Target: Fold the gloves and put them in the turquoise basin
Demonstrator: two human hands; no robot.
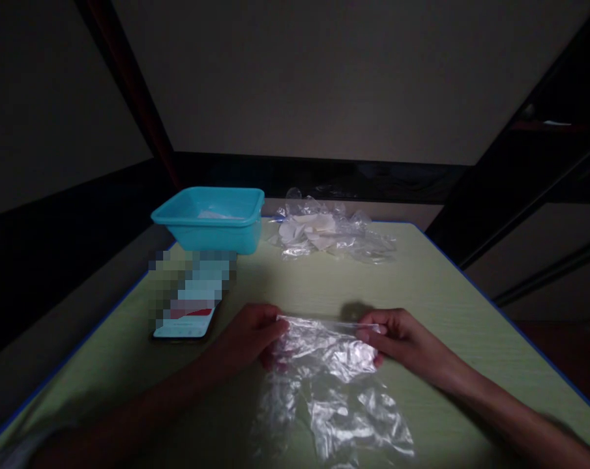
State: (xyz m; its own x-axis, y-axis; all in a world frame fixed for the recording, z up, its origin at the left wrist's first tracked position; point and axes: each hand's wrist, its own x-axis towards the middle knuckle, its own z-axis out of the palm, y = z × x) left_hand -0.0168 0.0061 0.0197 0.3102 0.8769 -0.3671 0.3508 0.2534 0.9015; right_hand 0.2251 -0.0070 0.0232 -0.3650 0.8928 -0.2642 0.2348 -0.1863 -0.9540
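Note:
A clear, crinkled plastic bag (pixel 331 345) is stretched between my two hands above the table. My left hand (pixel 258 332) pinches its upper left corner between thumb and fingers. At the upper right corner, my right hand (pixel 395 335) grips it the same way. The top edge runs nearly straight from hand to hand, while the lower part hangs loose toward the near side of the table. I see no contents inside it. Some fingertips are hidden behind the film.
The pale green table (pixel 436 293) has a blue edge. A turquoise plastic basin (pixel 211 228) with something white inside stands at the back left. A lit phone (pixel 197 299) lies in front of it. Crumpled clear plastic with white pieces (pixel 319 231) lies at the back, near the wall.

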